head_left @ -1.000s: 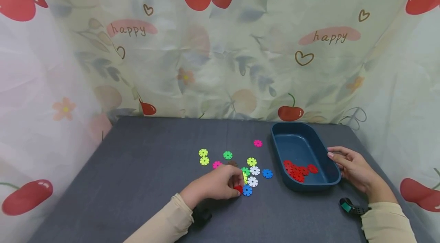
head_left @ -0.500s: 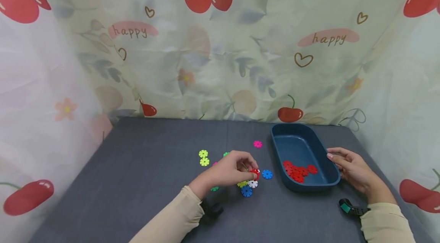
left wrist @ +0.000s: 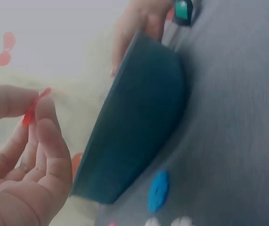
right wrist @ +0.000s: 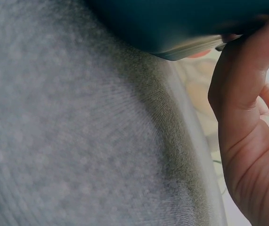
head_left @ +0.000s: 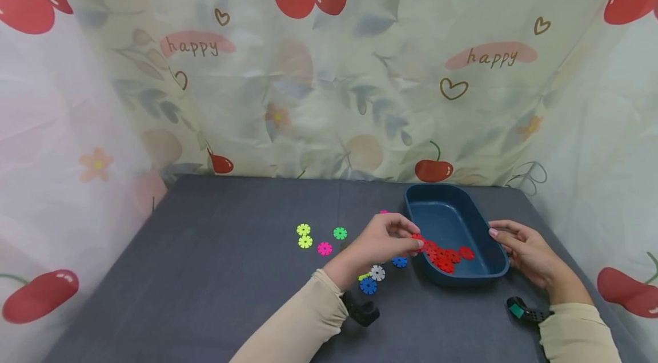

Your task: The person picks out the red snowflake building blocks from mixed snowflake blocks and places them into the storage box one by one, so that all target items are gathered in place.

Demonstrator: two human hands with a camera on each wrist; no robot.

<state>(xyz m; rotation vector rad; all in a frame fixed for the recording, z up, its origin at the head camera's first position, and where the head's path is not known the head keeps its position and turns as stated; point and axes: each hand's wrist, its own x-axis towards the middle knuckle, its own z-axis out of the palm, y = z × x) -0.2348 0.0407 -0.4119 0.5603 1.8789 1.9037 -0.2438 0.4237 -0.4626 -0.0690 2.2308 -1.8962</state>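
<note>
My left hand [head_left: 382, 240] pinches a red notched plastic disc [head_left: 417, 240] between thumb and fingers, over the left rim of a deep blue plastic tray [head_left: 444, 209]. In the left wrist view the red disc [left wrist: 36, 107] shows edge-on between the fingertips, above the tray's outer wall [left wrist: 134, 113]. Several red discs [head_left: 444, 259] lie heaped in the tray's near end. My right hand [head_left: 532, 254] holds the tray's right rim with thumb and fingers. In the right wrist view that hand [right wrist: 252, 127] stands against the tray's underside edge [right wrist: 172, 28], the fingertips mostly hidden.
On the dark cloth [head_left: 205, 271] left of the tray lie loose discs: two yellow [head_left: 304, 236], a green [head_left: 340, 233], a pink [head_left: 325, 248], a white [head_left: 377, 273] and blue ones [head_left: 368, 285]. My left forearm covers others. A printed curtain [head_left: 329, 95] closes the back and sides.
My left hand has lifted the red disc from among the loose discs and carried it right to the tray's left rim. The right hand and the tray have stayed in place.
</note>
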